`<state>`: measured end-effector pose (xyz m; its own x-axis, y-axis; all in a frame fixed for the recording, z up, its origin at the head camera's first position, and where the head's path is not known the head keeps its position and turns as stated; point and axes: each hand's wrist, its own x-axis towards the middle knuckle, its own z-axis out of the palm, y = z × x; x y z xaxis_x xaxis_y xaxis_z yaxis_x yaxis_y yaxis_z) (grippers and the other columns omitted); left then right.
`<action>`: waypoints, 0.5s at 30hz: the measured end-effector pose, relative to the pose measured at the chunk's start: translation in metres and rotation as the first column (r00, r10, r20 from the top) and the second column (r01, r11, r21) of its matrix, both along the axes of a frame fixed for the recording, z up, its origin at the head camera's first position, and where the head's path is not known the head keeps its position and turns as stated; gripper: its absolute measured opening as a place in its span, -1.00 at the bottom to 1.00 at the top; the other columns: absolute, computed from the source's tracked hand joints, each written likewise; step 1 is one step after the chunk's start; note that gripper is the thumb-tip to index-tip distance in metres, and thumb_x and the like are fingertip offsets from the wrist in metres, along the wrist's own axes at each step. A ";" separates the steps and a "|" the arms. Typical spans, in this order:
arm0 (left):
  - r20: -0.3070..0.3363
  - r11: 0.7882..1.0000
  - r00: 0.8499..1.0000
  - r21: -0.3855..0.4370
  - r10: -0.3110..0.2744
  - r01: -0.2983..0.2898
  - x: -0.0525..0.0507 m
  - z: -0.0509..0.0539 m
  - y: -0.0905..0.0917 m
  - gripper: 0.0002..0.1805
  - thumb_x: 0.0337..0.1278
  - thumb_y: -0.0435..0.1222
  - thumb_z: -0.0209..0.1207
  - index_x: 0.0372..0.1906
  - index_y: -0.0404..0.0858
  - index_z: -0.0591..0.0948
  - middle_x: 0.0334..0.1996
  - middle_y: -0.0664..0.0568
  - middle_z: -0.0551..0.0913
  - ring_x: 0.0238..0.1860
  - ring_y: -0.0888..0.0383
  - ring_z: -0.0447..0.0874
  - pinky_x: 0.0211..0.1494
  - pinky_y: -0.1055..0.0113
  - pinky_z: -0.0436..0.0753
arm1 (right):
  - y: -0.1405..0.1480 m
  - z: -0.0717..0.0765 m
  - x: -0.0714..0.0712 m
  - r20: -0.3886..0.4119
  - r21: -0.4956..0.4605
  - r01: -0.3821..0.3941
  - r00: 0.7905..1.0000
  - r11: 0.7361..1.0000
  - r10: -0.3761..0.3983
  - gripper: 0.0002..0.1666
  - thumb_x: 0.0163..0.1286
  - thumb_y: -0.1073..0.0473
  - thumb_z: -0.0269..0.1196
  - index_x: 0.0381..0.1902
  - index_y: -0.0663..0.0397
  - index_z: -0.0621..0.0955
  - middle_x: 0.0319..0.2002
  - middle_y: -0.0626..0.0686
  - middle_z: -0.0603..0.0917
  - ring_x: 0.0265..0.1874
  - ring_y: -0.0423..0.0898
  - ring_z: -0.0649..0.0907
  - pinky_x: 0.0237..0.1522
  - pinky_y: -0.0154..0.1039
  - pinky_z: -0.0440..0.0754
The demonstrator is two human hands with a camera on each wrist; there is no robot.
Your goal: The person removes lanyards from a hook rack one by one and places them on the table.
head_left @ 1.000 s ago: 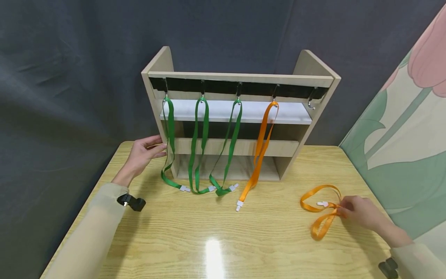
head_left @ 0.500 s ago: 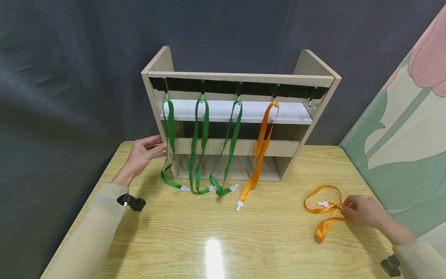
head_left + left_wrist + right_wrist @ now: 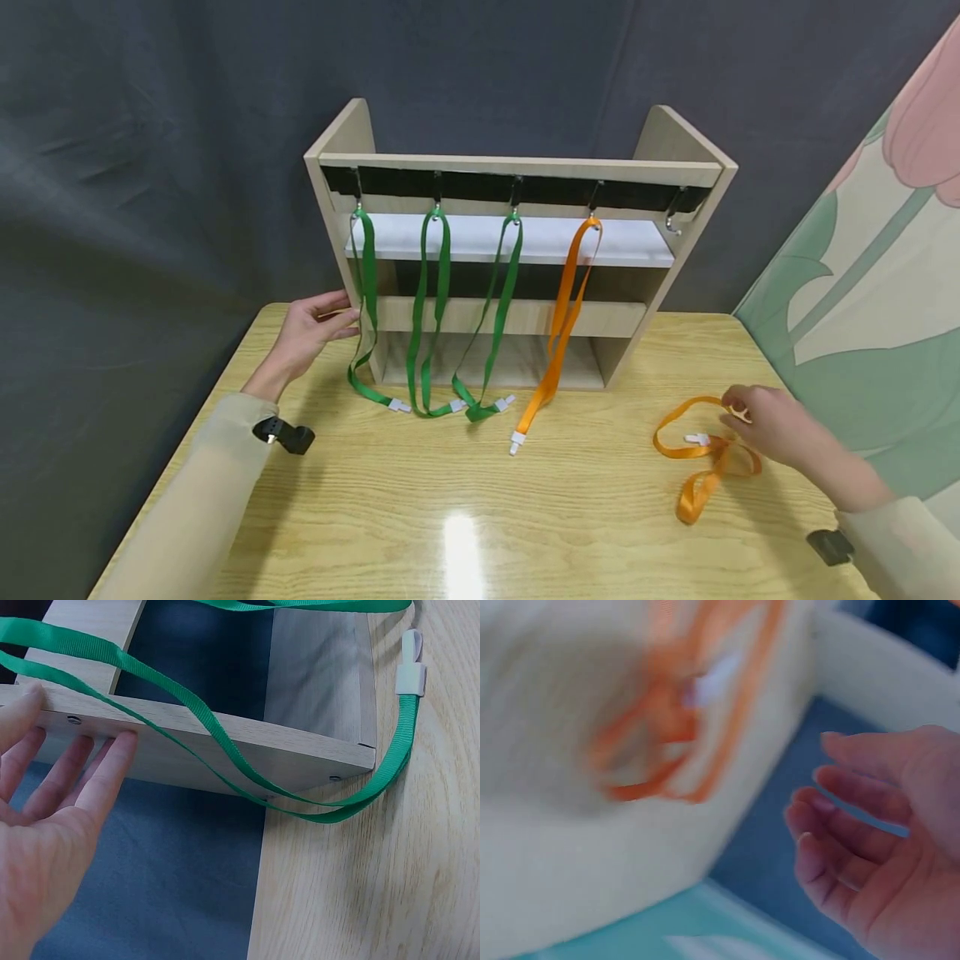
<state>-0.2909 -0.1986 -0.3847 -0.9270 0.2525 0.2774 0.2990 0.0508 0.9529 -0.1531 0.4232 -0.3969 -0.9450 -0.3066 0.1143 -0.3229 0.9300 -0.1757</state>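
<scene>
My left hand [image 3: 303,333] rests against the left side panel of a small wooden rack [image 3: 510,318]. In the left wrist view its fingertips [image 3: 124,746] touch the panel's outer face and the thumb lies near the front edge. A green lanyard [image 3: 187,701] hangs past that panel. My right hand [image 3: 780,429] is above a loose orange lanyard [image 3: 693,452] lying looped on the table, its white clip inside the loop. The right wrist view, blurred, shows the hand's fingers loosely bent, apart from the lanyard [image 3: 660,720], holding nothing.
Two more green lanyards [image 3: 447,275] [image 3: 507,287] and one orange lanyard [image 3: 564,308] hang from the rack's hooks, clips on the table [image 3: 360,500]. The rightmost hook [image 3: 672,221] bears nothing. A dark curtain [image 3: 150,167] stands behind; a floral panel [image 3: 885,275] borders the right.
My right hand has let go of the loose orange lanyard and moved up and slightly left over it. The lanyard had shifted a little right before that. My left hand stays in place.
</scene>
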 end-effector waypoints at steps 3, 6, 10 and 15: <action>0.001 1.000 1.000 0.004 -0.001 0.001 0.000 0.000 0.000 -0.54 0.26 -0.39 0.18 0.21 -0.52 0.45 -0.08 -0.07 0.60 -0.16 0.13 0.67 -0.09 0.23 0.68 | -0.022 0.019 -0.006 -0.110 -0.033 -0.033 0.993 0.999 0.029 -0.82 0.09 0.31 0.42 -0.37 0.28 0.63 -0.45 0.09 0.64 -0.49 0.05 0.63 -0.51 -0.03 0.65; 0.000 1.000 1.000 0.010 -0.003 0.003 0.000 -0.001 0.000 -0.54 0.26 -0.40 0.18 0.20 -0.52 0.45 -0.08 -0.07 0.61 -0.16 0.13 0.67 -0.09 0.24 0.68 | -0.039 0.034 -0.011 -0.198 -0.045 -0.058 0.979 0.997 0.048 -0.80 0.09 0.29 0.43 -0.35 0.26 0.64 -0.43 0.09 0.65 -0.50 0.03 0.63 -0.53 -0.05 0.65; -0.004 1.000 1.000 0.016 -0.009 0.009 -0.001 -0.001 0.000 -0.54 0.26 -0.40 0.18 0.21 -0.51 0.45 -0.09 -0.06 0.61 -0.16 0.13 0.67 -0.10 0.24 0.68 | -0.056 0.050 -0.017 -0.263 -0.057 -0.070 0.963 0.996 0.052 -0.78 0.13 0.25 0.42 -0.31 0.26 0.63 -0.39 0.13 0.66 -0.47 0.05 0.63 -0.51 -0.02 0.65; -0.007 1.000 1.000 0.026 -0.010 0.011 -0.001 0.000 0.000 -0.56 0.25 -0.41 0.18 0.19 -0.51 0.47 -0.09 -0.04 0.62 -0.17 0.13 0.68 -0.10 0.23 0.68 | -0.076 0.067 -0.027 -0.314 -0.077 -0.099 0.947 0.992 0.070 -0.79 0.17 0.22 0.39 -0.29 0.23 0.64 -0.37 0.11 0.67 -0.45 0.02 0.63 -0.50 -0.03 0.62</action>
<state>-0.2922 -0.1988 -0.3852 -0.9224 0.2549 0.2903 0.3059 0.0229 0.9518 -0.1804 0.3476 -0.3296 -0.8296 -0.3583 0.4283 -0.4514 0.8818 -0.1368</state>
